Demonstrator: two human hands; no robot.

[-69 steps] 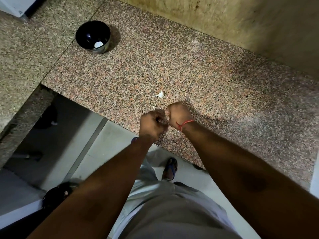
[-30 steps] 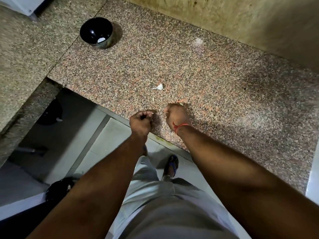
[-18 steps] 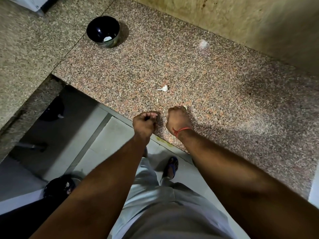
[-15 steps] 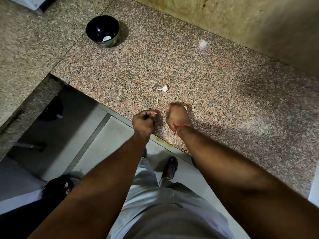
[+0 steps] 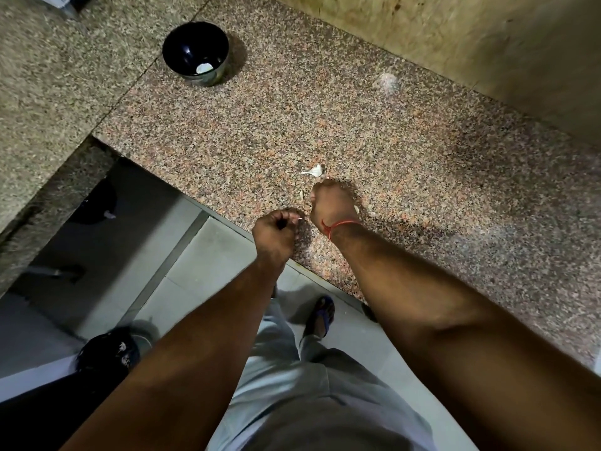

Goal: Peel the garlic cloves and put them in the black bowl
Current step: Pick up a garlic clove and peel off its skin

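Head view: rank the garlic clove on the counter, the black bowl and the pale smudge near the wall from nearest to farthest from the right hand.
Measured from the right hand:
1. Garlic clove, just beyond the knuckles on the granite counter.
2. Pale smudge, farther back and to the right, near the wall.
3. Black bowl, far back on the left, a white piece inside.

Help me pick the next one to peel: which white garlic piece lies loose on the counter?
The garlic clove just beyond the right hand; the other sits inside the black bowl.
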